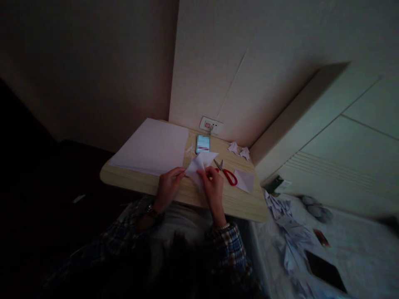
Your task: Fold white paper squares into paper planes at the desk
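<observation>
White folded paper (201,165) pinched by left hand (168,186), right hand (213,189) near table edge (187,199).

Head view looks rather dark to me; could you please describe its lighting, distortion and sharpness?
In the head view the light is dim, brightest on the table and the folded paper held in the left hand and right hand; the lower left sinks to near black; wide-angle distortion bends lines on the wall; the phone screen is pixelated; no glare.
</observation>
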Tool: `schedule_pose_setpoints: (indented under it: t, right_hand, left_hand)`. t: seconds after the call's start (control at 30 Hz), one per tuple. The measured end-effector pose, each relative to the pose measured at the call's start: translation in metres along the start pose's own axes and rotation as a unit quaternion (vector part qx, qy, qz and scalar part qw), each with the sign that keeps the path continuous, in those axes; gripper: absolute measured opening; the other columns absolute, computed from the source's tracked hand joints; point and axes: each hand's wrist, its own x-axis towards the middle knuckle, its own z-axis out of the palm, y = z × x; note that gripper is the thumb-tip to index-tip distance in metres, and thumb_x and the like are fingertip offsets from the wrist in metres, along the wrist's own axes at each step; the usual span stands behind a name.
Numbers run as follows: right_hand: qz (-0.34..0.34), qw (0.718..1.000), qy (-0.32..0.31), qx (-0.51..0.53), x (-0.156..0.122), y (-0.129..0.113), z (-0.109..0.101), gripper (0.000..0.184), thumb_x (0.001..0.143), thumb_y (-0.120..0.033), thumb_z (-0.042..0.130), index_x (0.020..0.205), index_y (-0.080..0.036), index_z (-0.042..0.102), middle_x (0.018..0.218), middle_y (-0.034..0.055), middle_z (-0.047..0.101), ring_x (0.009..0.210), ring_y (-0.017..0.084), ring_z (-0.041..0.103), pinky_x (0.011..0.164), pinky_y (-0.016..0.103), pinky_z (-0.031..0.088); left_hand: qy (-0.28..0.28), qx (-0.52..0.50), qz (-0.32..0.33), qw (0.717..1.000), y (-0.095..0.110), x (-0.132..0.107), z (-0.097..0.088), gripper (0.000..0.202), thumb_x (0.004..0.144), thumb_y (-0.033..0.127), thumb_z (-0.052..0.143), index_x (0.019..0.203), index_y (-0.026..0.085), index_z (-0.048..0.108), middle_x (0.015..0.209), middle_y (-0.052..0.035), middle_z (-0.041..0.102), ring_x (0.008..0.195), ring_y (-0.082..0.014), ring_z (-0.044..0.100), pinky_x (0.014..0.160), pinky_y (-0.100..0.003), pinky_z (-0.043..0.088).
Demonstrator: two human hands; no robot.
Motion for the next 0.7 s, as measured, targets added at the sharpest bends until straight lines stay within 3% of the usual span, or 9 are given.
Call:
schedule_pose_setpoints:
  t: [0.27,0.43,0.6,0.7]
  right_hand:
    - [-0.046,0.998,-0.051,-0.015,-0.001,-0.004,-0.005,0.036,0.088,-0.043,0.048,0.061,-0.02,0.056,0.055,-0.0016,0.055,0.052,0.014,0.047,0.05,0.026,0.032]
    - [-0.017,0.999,-0.027,-0.036,-0.003,-0.001,-0.006,0.04,0.088,-0.045,0.048,0.056,-0.021,0.052,0.051,-0.0015,0.052,0.048,0.014,0.047,0.048,0.026,0.03]
    - [-0.015,0.997,-0.079,0.002,-0.002,0.002,-0.007,0.033,0.086,-0.043,0.05,0.061,-0.021,0.054,0.051,-0.0026,0.054,0.048,0.014,0.051,0.048,0.025,0.034]
    - [-0.005,0.999,-0.047,-0.027,-0.003,0.002,-0.006,0.037,0.084,-0.044,0.052,0.054,-0.022,0.049,0.046,-0.0041,0.048,0.045,0.013,0.046,0.046,0.026,0.03]
  left_hand:
    - [0.03,-0.055,-0.028,0.998,0.004,0.002,-0.002,0.02,0.077,0.032,0.057,0.079,0.016,0.068,0.078,-0.0032,0.073,0.076,-0.0189,0.067,0.074,-0.027,0.051]
    - [0.037,-0.067,-0.038,0.996,0.004,0.001,-0.002,0.018,0.076,0.032,0.06,0.079,0.016,0.069,0.08,-0.0036,0.073,0.079,-0.0199,0.067,0.074,-0.028,0.051]
    - [0.039,-0.091,-0.046,0.994,0.007,0.001,-0.004,0.018,0.077,0.031,0.058,0.079,0.016,0.068,0.08,-0.0029,0.072,0.079,-0.0189,0.066,0.074,-0.026,0.051]
    - [0.047,-0.094,-0.051,0.993,0.011,0.0,-0.005,0.019,0.076,0.032,0.058,0.079,0.016,0.068,0.078,-0.0025,0.071,0.077,-0.0182,0.065,0.072,-0.026,0.05]
